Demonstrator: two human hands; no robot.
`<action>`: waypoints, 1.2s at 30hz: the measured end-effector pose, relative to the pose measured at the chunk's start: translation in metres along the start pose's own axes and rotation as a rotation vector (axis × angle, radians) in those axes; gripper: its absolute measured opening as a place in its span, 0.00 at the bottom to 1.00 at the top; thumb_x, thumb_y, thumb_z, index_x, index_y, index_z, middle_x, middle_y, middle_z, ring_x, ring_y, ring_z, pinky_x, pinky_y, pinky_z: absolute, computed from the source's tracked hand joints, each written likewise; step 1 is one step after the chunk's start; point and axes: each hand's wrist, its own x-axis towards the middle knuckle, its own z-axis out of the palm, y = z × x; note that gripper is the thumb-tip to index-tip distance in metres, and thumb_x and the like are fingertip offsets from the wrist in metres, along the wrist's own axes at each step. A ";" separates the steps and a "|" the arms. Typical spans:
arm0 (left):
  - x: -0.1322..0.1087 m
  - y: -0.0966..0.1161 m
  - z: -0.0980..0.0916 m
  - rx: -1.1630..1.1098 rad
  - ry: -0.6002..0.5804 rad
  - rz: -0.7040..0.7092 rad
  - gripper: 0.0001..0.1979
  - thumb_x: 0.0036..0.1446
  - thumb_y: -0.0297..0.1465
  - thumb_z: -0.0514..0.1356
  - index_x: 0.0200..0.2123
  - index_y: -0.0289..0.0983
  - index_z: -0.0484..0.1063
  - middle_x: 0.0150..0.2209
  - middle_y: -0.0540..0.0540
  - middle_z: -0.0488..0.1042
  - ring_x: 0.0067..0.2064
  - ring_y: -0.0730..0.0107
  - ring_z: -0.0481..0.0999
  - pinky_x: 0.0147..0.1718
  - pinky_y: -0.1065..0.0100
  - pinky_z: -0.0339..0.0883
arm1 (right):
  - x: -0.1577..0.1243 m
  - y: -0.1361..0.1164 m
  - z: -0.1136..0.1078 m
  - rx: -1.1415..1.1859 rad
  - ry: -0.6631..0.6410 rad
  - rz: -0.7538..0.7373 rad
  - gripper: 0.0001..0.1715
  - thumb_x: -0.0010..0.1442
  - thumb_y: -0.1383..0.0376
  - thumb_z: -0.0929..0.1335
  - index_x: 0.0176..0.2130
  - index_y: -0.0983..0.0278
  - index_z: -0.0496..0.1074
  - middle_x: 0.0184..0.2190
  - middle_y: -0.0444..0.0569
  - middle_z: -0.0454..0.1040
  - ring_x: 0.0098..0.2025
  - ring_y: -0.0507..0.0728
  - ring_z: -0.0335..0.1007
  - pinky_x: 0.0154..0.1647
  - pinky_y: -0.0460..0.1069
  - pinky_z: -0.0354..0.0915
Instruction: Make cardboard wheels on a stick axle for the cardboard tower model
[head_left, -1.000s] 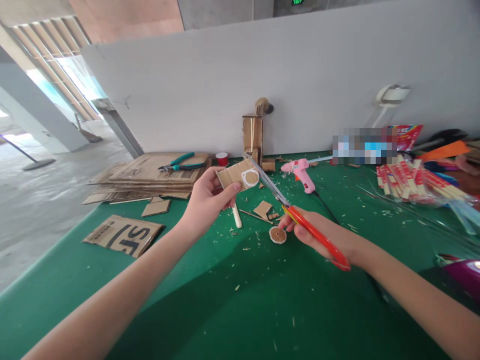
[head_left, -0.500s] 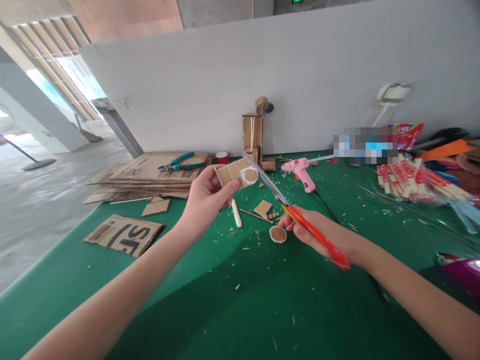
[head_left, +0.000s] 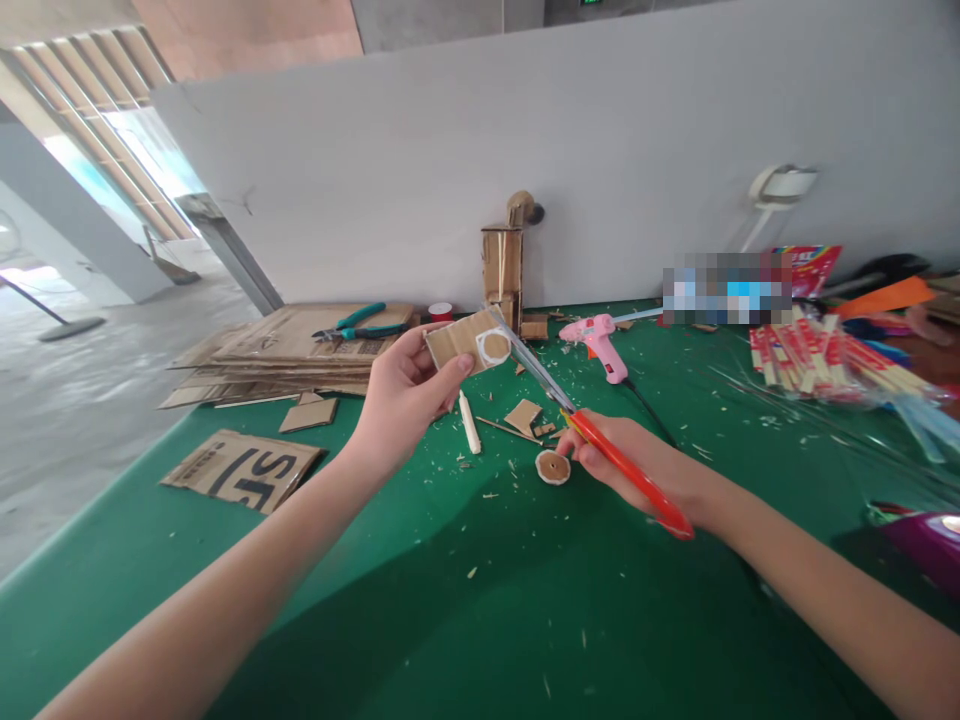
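My left hand (head_left: 416, 385) pinches a small piece of cardboard (head_left: 454, 342) between thumb and fingers, above the table. On its right end a white ring is drawn or stuck around a brown circle. My right hand (head_left: 611, 450) grips a pair of scissors (head_left: 619, 460) with red handles. Their blades point up and left and meet the cardboard's right edge beside the ring; whether they are biting into it I cannot tell. Below the right fingertips lies a round cardboard disc (head_left: 553, 467) with a white rim and a small centre hole.
A pink glue gun (head_left: 602, 343) lies behind my right hand. Teal-handled pliers (head_left: 364, 325) rest on stacked cardboard (head_left: 292, 345) at left. A cardboard structure (head_left: 502, 270) stands by the wall. Bagged sticks (head_left: 810, 350) are at right; scraps (head_left: 523, 415) dot the green table.
The whole view has shifted slightly. Both hands hold the cardboard and scissors almost as before, with the blades still at the cardboard's right edge.
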 end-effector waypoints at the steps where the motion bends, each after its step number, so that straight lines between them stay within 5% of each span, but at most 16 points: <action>1: 0.000 0.000 0.000 0.001 -0.003 0.004 0.16 0.53 0.30 0.64 0.45 0.33 0.69 0.25 0.51 0.68 0.19 0.84 0.59 0.15 0.77 0.52 | 0.000 0.000 0.000 -0.006 0.004 0.001 0.28 0.63 0.44 0.56 0.40 0.63 0.68 0.31 0.49 0.68 0.26 0.54 0.61 0.28 0.51 0.61; 14: -0.002 0.000 0.000 0.019 0.025 0.003 0.17 0.52 0.30 0.64 0.45 0.35 0.69 0.27 0.49 0.71 0.19 0.82 0.60 0.15 0.75 0.54 | 0.005 -0.011 0.002 -0.050 0.053 0.019 0.27 0.64 0.47 0.55 0.26 0.62 0.62 0.26 0.46 0.62 0.24 0.52 0.58 0.25 0.50 0.59; 36: 0.000 -0.003 -0.001 0.001 0.002 -0.026 0.16 0.51 0.29 0.63 0.45 0.35 0.69 0.26 0.50 0.71 0.19 0.82 0.60 0.15 0.76 0.53 | 0.012 0.001 0.008 -0.282 0.166 0.091 0.26 0.61 0.48 0.59 0.21 0.61 0.58 0.16 0.43 0.61 0.18 0.51 0.57 0.21 0.48 0.53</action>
